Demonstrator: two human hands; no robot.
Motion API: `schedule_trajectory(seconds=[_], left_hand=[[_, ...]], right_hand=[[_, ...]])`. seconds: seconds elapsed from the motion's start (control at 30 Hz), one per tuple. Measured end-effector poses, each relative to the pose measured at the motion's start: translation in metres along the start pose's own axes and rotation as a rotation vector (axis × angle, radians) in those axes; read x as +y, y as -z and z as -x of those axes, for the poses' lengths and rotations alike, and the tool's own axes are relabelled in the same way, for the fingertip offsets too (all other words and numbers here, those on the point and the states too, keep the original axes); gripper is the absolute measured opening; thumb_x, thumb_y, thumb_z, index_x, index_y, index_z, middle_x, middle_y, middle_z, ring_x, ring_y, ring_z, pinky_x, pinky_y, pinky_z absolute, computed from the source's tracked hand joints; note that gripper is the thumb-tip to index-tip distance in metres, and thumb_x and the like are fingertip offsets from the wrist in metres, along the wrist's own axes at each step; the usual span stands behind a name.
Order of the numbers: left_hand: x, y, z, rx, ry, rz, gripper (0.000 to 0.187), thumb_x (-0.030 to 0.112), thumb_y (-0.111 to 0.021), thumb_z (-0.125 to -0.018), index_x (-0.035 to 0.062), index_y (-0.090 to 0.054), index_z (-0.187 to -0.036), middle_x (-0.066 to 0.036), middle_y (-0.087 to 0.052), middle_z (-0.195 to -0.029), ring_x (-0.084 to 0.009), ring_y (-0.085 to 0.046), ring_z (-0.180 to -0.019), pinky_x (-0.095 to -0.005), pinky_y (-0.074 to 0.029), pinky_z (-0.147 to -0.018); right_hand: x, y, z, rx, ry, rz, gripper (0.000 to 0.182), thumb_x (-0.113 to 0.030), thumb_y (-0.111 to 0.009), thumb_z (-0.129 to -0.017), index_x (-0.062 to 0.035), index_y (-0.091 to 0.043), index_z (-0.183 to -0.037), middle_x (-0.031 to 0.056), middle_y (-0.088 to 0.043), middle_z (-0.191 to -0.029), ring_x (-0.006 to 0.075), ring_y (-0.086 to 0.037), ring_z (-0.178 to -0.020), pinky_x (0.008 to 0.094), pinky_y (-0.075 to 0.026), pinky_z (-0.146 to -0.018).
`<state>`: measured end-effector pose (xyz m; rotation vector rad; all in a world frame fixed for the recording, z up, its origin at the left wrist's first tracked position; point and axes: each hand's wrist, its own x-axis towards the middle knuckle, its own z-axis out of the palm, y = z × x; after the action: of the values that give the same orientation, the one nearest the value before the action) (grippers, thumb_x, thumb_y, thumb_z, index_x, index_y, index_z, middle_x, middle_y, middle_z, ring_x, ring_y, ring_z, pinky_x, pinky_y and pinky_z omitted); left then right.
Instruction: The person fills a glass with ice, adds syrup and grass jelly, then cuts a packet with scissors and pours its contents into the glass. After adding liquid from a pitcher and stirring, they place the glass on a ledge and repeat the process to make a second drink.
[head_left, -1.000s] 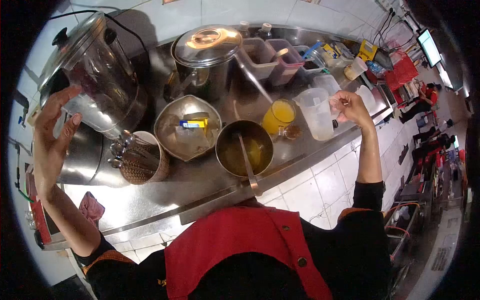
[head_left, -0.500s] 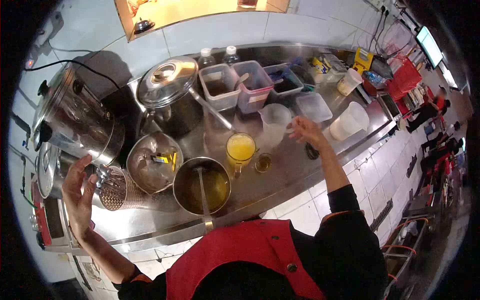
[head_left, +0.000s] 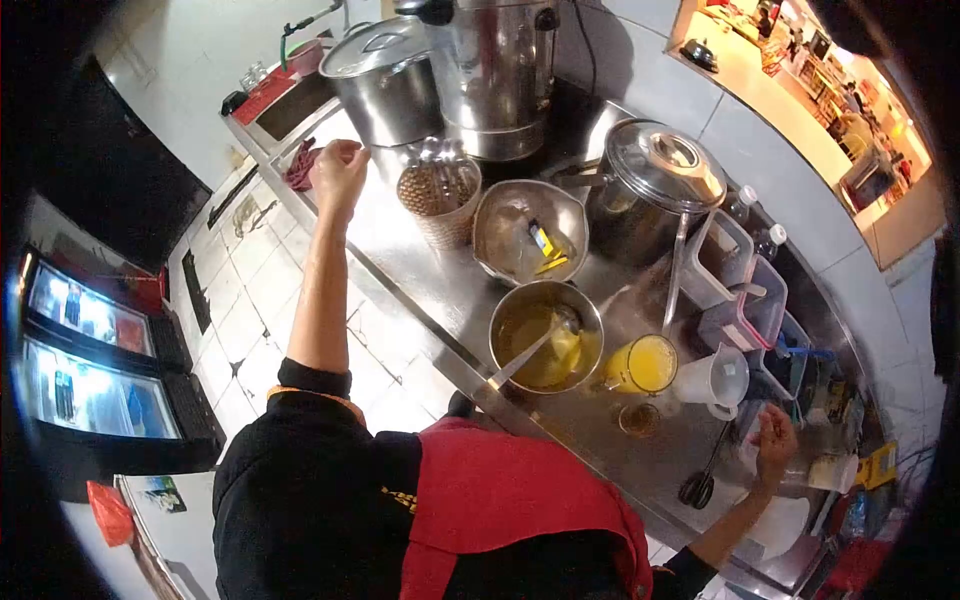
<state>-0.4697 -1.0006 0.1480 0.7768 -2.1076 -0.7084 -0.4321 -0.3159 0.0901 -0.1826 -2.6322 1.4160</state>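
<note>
My left hand (head_left: pixel 338 178) hangs beside the perforated container (head_left: pixel 440 195), right of a dark red cloth (head_left: pixel 301 166); its fingers are curled together and their inside is hidden. My right hand (head_left: pixel 774 446) has loosely parted fingers, with nothing visible in them, near the whisk (head_left: pixel 697 487) and a clear plastic jug (head_left: pixel 718 380). Between the hands, a metal pot (head_left: pixel 503 330) of yellowish liquid holds a ladle (head_left: pixel 522 358). Beside it are a glass mug of yellow drink (head_left: pixel 651 364), a small glass (head_left: pixel 639 419) and a metal bowl (head_left: pixel 500 222) with a yellow packet (head_left: pixel 541 238).
Behind stand a lidded pot (head_left: pixel 640 205), a tall steel urn (head_left: pixel 492 75) and another lidded pot (head_left: pixel 390 100). Plastic tubs (head_left: pixel 712 262) line the wall at the right. A glass-fronted fridge (head_left: pixel 95 350) is at the far left, past the tiled floor.
The view has turned left, bringing the fridge into sight. My left hand has gone from spread to curled fingers and moved past the perforated container. The ladle lies differently in the pot.
</note>
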Motion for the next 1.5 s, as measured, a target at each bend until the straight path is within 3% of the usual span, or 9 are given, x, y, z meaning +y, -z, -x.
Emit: schedule_trajectory(seconds=[0.17, 0.33, 0.6, 0.9, 1.03, 1.17, 1.27, 1.33, 1.5], left_hand=[[-0.036, -0.041, -0.012, -0.2, -0.012, -0.202, 0.028, 0.024, -0.063, -0.066, 0.0023, -0.066, -0.084, -0.015, -0.065, -0.074, -0.0222, -0.064, -0.072, -0.0296, -0.048, -0.068], [-0.057, -0.081, -0.039, -0.476, 0.472, 0.371, 0.025, 0.025, -0.062, -0.07, 0.0035, -0.064, -0.084, -0.009, -0.061, -0.081, -0.0188, -0.055, -0.072, -0.0333, -0.044, -0.058], [-0.072, -0.091, -0.056, -0.617, 0.446, 0.468, 0.034, 0.032, -0.057, -0.075, 0.0018, -0.059, -0.09, -0.011, -0.058, -0.089, -0.0217, -0.05, -0.083, -0.0409, -0.038, -0.067], [0.073, -0.015, -0.015, -0.321, -0.65, 0.316, 0.016, 0.014, -0.049, -0.084, -0.0002, -0.054, -0.081, -0.008, -0.051, -0.083, -0.0173, -0.046, -0.076, -0.0313, -0.04, -0.064], [0.164, 0.029, 0.063, -0.379, -1.083, 0.543, 0.009, 0.011, -0.049, -0.071, 0.0025, -0.051, -0.072, -0.011, -0.053, -0.086, -0.0218, -0.045, -0.082, -0.0346, -0.035, -0.073], [0.195, 0.035, 0.121, -0.632, -1.316, 0.718, 0.012, 0.012, -0.057, -0.063, 0.0061, -0.05, -0.07, -0.012, -0.053, -0.087, -0.0304, -0.049, -0.089, -0.0404, -0.038, -0.076], [0.185, 0.018, 0.158, -0.85, -1.411, 0.733, 0.018, 0.01, -0.061, -0.066, 0.0051, -0.057, -0.083, -0.013, -0.049, -0.101, -0.0341, -0.045, -0.099, -0.0438, -0.039, -0.082], [0.174, 0.004, 0.176, -0.945, -1.393, 0.631, 0.024, 0.008, -0.06, -0.07, 0.0056, -0.057, -0.093, -0.015, -0.047, -0.107, -0.0352, -0.041, -0.105, -0.0444, -0.038, -0.085], [0.144, -0.023, 0.189, -1.01, -1.226, 0.449, 0.036, 0.004, -0.061, -0.069, 0.0055, -0.055, -0.104, -0.017, -0.046, -0.112, -0.0365, -0.039, -0.109, -0.0444, -0.037, -0.089]], right_hand=[[-0.021, 0.002, 0.006, 0.038, 0.108, 0.036, 0.028, -0.02, -0.055, -0.086, 0.0004, -0.057, -0.104, 0.0081, -0.062, -0.084, 0.0101, -0.057, -0.062, 0.0229, -0.048, -0.049], [-0.039, -0.007, 0.015, 0.05, 0.109, 0.054, 0.029, -0.021, -0.056, -0.085, 0.0009, -0.056, -0.104, 0.0099, -0.062, -0.087, 0.0124, -0.059, -0.069, 0.0232, -0.049, -0.051], [-0.095, -0.052, 0.028, -0.008, 0.137, 0.057, 0.023, -0.015, -0.058, -0.084, 0.0017, -0.059, -0.1, 0.0104, -0.062, -0.088, 0.0127, -0.06, -0.069, 0.0257, -0.052, -0.055], [-0.178, -0.168, 0.047, -0.617, 0.131, -0.541, 0.03, -0.023, -0.046, -0.09, 0.0031, -0.057, -0.1, 0.0097, -0.063, -0.085, 0.0108, -0.058, -0.056, 0.0223, -0.048, -0.051], [-0.183, -0.249, 0.057, -1.08, -0.14, -1.129, 0.078, -0.062, -0.025, -0.084, 0.0038, -0.041, -0.122, 0.0198, -0.059, -0.094, 0.0123, -0.051, -0.048, 0.024, -0.045, -0.046], [-0.199, -0.234, 0.053, -0.872, -0.382, -1.746, 0.084, -0.074, -0.028, -0.075, -0.0024, -0.044, -0.117, 0.0158, -0.062, -0.09, 0.0134, -0.053, -0.049, 0.0259, -0.042, -0.044], [-0.2, -0.195, 0.038, -0.096, -0.275, -1.343, 0.048, -0.048, -0.048, -0.084, -0.0047, -0.051, -0.104, 0.0108, -0.062, -0.075, 0.0083, -0.054, -0.052, 0.0182, -0.035, -0.043], [-0.185, -0.158, 0.034, 0.013, -0.104, -1.15, 0.033, -0.035, -0.048, -0.087, -0.0023, -0.051, -0.095, 0.0101, -0.059, -0.071, 0.0055, -0.038, -0.041, 0.0177, -0.03, -0.036], [-0.172, -0.134, 0.026, 0.196, 0.127, -0.458, 0.026, -0.024, -0.049, -0.087, -0.0003, -0.053, -0.08, 0.0091, -0.058, -0.064, 0.0093, -0.047, -0.043, 0.0249, -0.035, -0.036]])
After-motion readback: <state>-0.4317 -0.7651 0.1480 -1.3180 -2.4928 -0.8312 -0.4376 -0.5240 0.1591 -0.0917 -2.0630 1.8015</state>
